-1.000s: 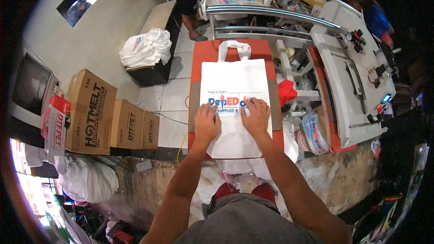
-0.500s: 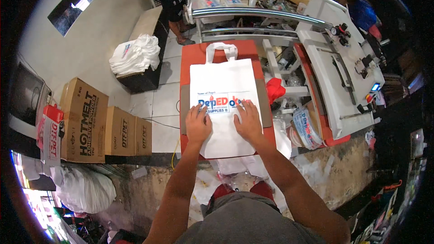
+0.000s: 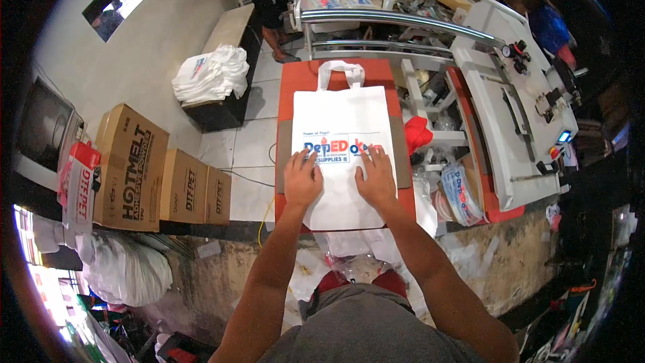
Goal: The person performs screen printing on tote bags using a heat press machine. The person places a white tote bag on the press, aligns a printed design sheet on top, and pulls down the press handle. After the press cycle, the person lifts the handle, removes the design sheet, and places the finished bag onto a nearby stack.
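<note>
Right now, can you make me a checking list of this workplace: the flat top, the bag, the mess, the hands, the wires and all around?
Surface: flat red rectangular board, under the bag.
Job's things: white fabric-like tote bag, lying flat, looped handle at the far end; its red-and-blue print is partly covered by fingers.
Clutter: crumpled bright-red cloth, right of the board.
Hands: left hand and right hand rest spread on the bag.
Cables: thin yellow cable and thin black cable, left of the board.
Surroundings: brown cardboard boxes, left; large white metal machine, right; another person, beyond.
</note>
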### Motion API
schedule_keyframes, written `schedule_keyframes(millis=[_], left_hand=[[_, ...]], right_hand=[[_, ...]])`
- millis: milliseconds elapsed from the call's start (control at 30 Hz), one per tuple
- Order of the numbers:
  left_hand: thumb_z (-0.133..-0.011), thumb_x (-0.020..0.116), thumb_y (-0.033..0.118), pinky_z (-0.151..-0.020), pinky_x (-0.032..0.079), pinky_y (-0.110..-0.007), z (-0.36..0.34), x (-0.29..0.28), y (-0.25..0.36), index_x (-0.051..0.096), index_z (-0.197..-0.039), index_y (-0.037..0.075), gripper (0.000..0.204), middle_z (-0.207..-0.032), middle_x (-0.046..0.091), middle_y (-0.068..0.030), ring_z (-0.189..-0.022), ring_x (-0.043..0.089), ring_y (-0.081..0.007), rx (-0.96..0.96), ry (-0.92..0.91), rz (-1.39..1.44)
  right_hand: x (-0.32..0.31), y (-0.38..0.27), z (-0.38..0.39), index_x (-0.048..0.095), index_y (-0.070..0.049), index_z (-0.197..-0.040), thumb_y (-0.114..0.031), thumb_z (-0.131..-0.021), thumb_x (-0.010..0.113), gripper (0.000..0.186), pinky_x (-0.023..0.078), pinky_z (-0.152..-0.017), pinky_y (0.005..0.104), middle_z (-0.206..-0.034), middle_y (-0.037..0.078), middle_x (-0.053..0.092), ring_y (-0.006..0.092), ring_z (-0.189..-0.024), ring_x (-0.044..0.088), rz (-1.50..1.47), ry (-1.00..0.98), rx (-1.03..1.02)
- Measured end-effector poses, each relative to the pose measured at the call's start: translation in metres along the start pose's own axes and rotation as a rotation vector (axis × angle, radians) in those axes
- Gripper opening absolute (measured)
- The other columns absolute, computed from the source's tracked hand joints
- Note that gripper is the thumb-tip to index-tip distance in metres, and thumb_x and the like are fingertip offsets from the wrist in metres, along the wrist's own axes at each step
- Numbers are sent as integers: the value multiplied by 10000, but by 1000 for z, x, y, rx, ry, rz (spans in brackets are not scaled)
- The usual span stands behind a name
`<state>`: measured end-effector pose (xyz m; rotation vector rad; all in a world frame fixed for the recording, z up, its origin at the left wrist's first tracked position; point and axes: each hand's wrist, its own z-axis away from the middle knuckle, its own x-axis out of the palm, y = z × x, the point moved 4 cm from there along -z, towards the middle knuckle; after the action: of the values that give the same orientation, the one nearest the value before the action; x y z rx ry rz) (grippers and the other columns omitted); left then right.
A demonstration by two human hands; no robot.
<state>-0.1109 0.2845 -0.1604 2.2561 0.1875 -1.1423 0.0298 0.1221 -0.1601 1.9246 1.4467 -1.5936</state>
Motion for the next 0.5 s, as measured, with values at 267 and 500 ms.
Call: schedule_keyframes(millis=[267,500], left_hand=[[-811,656,132,-1048,408,-473,0,1,-1,684,-1168,68,364,-1293,593,-135,-1219,522,-360,17,40,12],[-805,659,119,-1028,426,-477,-1,0,-1,688,-1147,70,347,-1268,607,-130,-1202,538,-364,49,69,19]], right_hand=[[0,1,-1,577,16,-1300,-205,-902,597,456,302,-1145,538,-1433,226,483,420,-1385,375,-15,-2,0],[0,1,0,583,5,-1295,-197,-892,600,451,310,-1149,511,-1428,214,487,412,-1374,383,-7,19,9]])
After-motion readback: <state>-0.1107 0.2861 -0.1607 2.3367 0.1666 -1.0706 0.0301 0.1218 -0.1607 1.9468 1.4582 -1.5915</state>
